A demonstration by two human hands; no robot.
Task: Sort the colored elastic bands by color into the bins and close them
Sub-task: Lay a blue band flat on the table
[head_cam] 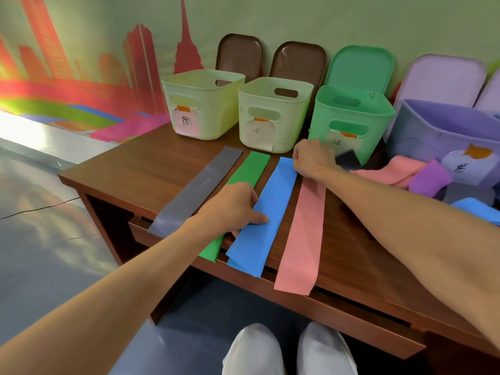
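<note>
1. The left hand (235,204) is parked mid-frame across the green band (253,167). The thumb is laid on the blue band (278,190) and the curled fingers are tucked at its left edge. That band looks pinched, probably to be pinned flat or lifted.
2. The right hand (313,158) is curled up just above, at the far right corner of the blue band. The pink band (303,239) runs out from under the wrist. Whether anything is gripped there can't be told, since the fingertips are hidden.
3. So the blue band is bracketed by both hands, one at its far end and one about halfway down, and its near end is hung over the front edge of the table (140,166). Best guess: it's being straightened or taken up.
4. Four bands are laid side by side as slanted strips. The grey band (197,190) is leftmost, then green, blue and pink. Presumably it's done so the colours can be read at a glance.
5. Across the upper middle, the bins are lined up: a pale bin (216,123), a second pale bin (286,123), a green bin (330,120) and a purple bin (422,131) at the right edge. Paper labels are taped to the fronts.
6. All four are left open, with the lids (359,66) propped against the wall behind, handy for dropping bands in. Nothing is closed yet.
7. A loose heap of bands (430,177) is piled at the right, in front of the purple bin, so plenty of sorting is judged to be left.
</note>
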